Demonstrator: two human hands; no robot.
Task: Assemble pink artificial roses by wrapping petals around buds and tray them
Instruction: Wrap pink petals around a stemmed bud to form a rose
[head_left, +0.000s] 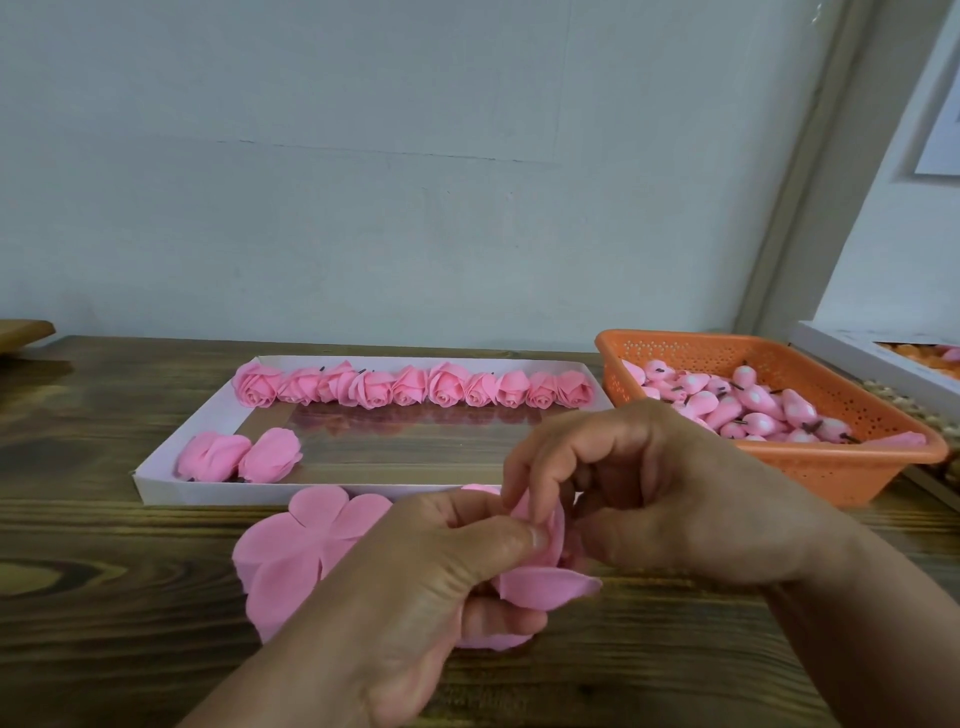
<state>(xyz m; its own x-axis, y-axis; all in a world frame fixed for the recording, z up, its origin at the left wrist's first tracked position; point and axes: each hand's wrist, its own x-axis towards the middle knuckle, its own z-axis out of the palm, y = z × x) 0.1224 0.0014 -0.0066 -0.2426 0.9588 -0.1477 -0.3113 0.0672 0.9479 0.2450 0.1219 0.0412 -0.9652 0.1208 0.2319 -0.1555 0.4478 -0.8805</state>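
Note:
Both hands meet over the table's front on a half-wrapped pink rose (540, 584). My left hand (436, 577) grips it from below, thumb pressed on a petal. My right hand (660, 493) pinches a petal at its top with curled fingers. The bud inside is hidden. A stack of flat pink petal sheets (296, 545) lies on the table just left of my left hand. Behind, a white tray (156, 486) holds a back row of several finished roses (410, 389) and two more roses (241, 457) at its front left.
An orange perforated basket (810, 467) full of pink buds (753, 408) stands at the right. A white box (872, 358) sits beyond it at the far right. A pale wall rises behind the dark wooden table (104, 597). A wooden edge (23, 330) shows far left.

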